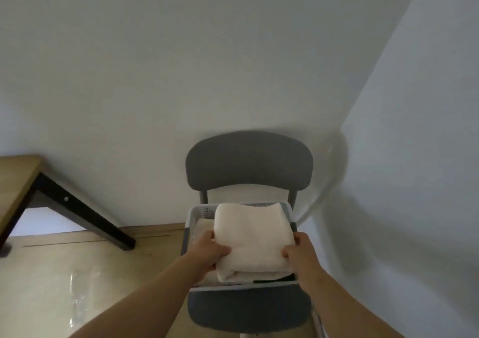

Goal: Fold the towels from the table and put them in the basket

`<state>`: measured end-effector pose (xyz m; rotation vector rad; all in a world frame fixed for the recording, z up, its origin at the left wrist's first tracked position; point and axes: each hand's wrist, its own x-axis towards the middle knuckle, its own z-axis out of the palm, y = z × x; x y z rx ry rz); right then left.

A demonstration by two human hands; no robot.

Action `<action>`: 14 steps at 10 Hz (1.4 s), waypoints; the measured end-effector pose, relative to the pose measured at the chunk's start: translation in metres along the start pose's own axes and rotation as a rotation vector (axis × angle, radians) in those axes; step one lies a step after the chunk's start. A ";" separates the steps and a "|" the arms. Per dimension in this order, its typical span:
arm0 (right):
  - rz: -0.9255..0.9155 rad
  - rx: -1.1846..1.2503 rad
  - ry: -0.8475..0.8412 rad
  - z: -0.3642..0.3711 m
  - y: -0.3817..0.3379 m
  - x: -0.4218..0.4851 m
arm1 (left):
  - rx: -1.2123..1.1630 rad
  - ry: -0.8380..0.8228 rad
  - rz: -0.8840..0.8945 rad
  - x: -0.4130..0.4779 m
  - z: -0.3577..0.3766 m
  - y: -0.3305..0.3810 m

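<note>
**A:** Grip status?

**B:** 2 hands on 1 folded towel [252, 234]. Left hand [210, 251] grasps the near-left edge, thumb on top, fingers tucked under. Right hand [302, 253] does the same on the near-right edge. Neither is released.

**A:** Where's the towel?

**B:** Over the white basket [197, 212], far end about level with the far rim, near end just above the near rim. Can't tell if the underside is resting on anything. The basket sits on the grey chair seat [248, 309].

**A:** Anything already in there?

**B:** Pale cloth on the left side [203, 227], likely another towel. Something dark at the near-right [274, 279], can't identify it.

**A:** How to land it well?

**B:** My read:
- Keep it level and lower both hands together. Dropping 1 side first would let the layers slide open.
- Square it to the basket walls before contact. It looks almost as wide as the basket, so a skewed entry could snag the rim.
- Set it flat, then slide the fingers out sideways from under. Pulling up would lift the top layer.
- Don't lean on the near rim, since the basket could tip on the seat.

**A:** Farther out?

**B:** Chair backrest [248, 161] is against the wall behind the basket. The wooden table [15, 179] with its dark leg [85, 216] is far left, and no towels are visible on the part in frame.
</note>
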<state>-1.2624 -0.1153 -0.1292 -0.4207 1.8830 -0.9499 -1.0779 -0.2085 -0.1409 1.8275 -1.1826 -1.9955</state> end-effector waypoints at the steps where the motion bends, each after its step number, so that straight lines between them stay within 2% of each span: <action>1: 0.051 -0.095 0.018 0.007 0.009 0.036 | 0.122 0.063 -0.046 0.028 0.010 -0.002; 2: 0.076 -0.293 0.087 0.013 0.021 0.058 | 0.208 0.074 -0.078 0.049 0.022 -0.008; 3: 0.022 -0.574 0.088 0.022 0.031 0.064 | 0.499 0.120 -0.087 0.057 0.037 -0.014; 4: -0.333 -0.953 0.110 0.037 0.031 0.058 | 0.952 0.281 0.109 0.054 0.046 -0.014; 5: -0.356 -1.067 -0.099 0.038 0.028 0.074 | 1.282 0.142 0.271 0.065 0.048 -0.011; 6: -0.250 -1.201 -0.300 0.032 0.027 0.094 | 1.470 -0.072 0.230 0.082 0.042 -0.010; 7: -0.187 -1.240 -0.475 0.032 0.031 0.104 | 1.550 -0.145 0.186 0.097 0.026 -0.020; 8: -0.162 -1.287 -0.532 0.035 0.039 0.109 | 1.627 -0.133 0.192 0.106 0.023 -0.028; 9: -0.181 -1.333 -0.487 0.040 0.048 0.113 | 1.655 -0.090 0.178 0.113 0.035 -0.035; 10: -0.188 -1.345 -0.420 0.044 0.050 0.110 | 1.559 -0.069 0.192 0.111 0.033 -0.042; 12: -0.187 -1.301 -0.338 0.042 0.033 0.080 | 1.353 -0.040 0.238 0.065 -0.004 -0.046; 14: -0.200 -1.153 -0.212 0.043 0.023 0.017 | 1.220 0.068 0.323 0.003 -0.028 -0.035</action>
